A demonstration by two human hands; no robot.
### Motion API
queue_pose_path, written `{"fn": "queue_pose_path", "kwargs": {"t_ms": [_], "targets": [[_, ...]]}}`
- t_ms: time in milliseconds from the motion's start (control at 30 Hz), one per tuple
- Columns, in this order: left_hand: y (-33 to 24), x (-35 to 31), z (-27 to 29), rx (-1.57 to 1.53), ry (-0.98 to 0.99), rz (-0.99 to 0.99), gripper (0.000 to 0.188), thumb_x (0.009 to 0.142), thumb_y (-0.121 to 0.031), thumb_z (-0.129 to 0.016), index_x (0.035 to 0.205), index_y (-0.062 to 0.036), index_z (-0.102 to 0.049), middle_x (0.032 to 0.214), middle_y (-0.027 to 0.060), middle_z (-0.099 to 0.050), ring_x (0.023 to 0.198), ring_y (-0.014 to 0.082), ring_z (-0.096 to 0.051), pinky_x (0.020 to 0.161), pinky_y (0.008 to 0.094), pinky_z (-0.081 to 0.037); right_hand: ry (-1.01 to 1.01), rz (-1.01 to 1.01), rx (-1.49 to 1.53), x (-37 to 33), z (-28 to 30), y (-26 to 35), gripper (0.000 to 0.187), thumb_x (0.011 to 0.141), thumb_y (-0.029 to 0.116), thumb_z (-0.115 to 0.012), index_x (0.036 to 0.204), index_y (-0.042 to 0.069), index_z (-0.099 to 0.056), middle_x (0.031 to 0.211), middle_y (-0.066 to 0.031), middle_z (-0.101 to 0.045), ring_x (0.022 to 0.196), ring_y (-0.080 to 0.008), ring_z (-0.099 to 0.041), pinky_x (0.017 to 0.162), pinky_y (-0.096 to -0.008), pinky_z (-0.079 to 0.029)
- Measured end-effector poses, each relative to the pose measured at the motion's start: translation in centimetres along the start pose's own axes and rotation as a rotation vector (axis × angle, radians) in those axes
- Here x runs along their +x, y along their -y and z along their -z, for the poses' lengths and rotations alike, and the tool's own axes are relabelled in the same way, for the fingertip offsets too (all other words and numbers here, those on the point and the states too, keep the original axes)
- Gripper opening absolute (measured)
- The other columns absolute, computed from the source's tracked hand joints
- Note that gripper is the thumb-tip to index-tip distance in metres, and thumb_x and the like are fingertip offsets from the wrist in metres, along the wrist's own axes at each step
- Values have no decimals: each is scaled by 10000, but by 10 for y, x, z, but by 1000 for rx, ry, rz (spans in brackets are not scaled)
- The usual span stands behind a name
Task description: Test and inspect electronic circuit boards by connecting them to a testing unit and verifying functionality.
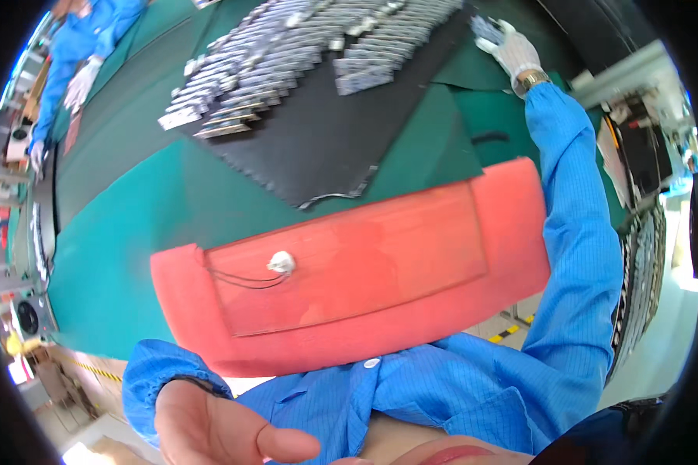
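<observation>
At the far right of the table, my right hand (516,54) wears a white glove and is closed around a crumpled grey-blue piece that looks like cloth (486,31). My bare left hand (209,426) is held low at the near left, in front of my body. Its palm and outstretched thumb show, while the lower edge cuts off some fingers; nothing is seen in it. Between my arms lies a red padded mat (512,225) with a flat transparent panel (395,256) on it. A small white lump (281,263) with thin dark cords (248,283) rests on the panel's left part.
Rows of many small metallic parts (287,54) stand on a black sheet (326,139) beyond the mat. A green cover (116,248) spreads over the table. A co-worker in blue (93,35) works at the far left. Stacked panels (640,287) stand at the right.
</observation>
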State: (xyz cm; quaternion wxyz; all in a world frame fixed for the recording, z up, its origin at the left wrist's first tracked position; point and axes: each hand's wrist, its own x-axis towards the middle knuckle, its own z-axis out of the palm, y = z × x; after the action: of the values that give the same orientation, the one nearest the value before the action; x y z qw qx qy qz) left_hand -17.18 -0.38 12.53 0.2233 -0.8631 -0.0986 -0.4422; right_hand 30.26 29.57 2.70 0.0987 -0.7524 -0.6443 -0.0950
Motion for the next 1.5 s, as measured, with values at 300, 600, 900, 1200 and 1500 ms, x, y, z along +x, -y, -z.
{"fn": "queue_pose_path", "kwargs": {"t_ms": [300, 600, 900, 1200, 1500], "targets": [[-1, -46, 53, 184, -21, -48, 375, 861, -95, -589, 1128, -358, -608, 1241, -216, -531, 1372, 55, -160, 1133, 326, -205, 27, -167, -105, 21, -28, 23, 609, 854, 540, -468, 1332, 162, -463, 1231, -175, -559, 1110, -362, -542, 934, -436, -423], [21, -39, 62, -95, 162, 351, 280, 787, -125, -598, 1057, -48, -607, 1024, 141, -630, 1010, 336, -583, 839, 469, -483, -49, -244, 1094, -47, 75, 37, 526, 897, 434, -500, 1282, 76, -513, 1073, -56, -645, 896, -136, -606, 769, -273, -455], [52, -45, -47, -638, -34, 1117, 316, 959, -130, -444, 1198, 47, -550, 1152, 149, -595, 1077, 208, -539, 949, 296, -391, 974, 137, 1841, -211, 152, 196, 485, 955, 417, -399, 1303, 84, -466, 1070, -89, -636, 757, -207, -662, 475, -256, -484], [31, -79, -70, -1565, -201, 1489, 275, 952, -155, -506, 1082, 72, -592, 934, 122, -657, 842, 163, -635, 765, 282, -516, 979, -14, 1785, -225, 102, 211, 554, 946, 505, -380, 1194, 32, -529, 1007, -126, -653, 758, -230, -676, 544, -315, -540], [31, -86, -70, -1127, -64, 1469, 182, 862, 29, -548, 1027, 29, -627, 925, 70, -649, 840, 119, -597, 766, 240, -479, 707, 80, 1553, -236, 89, 218, 545, 923, 520, -436, 1086, 17, -568, 891, -84, -646, 688, -162, -659, 557, -255, -513]]}}
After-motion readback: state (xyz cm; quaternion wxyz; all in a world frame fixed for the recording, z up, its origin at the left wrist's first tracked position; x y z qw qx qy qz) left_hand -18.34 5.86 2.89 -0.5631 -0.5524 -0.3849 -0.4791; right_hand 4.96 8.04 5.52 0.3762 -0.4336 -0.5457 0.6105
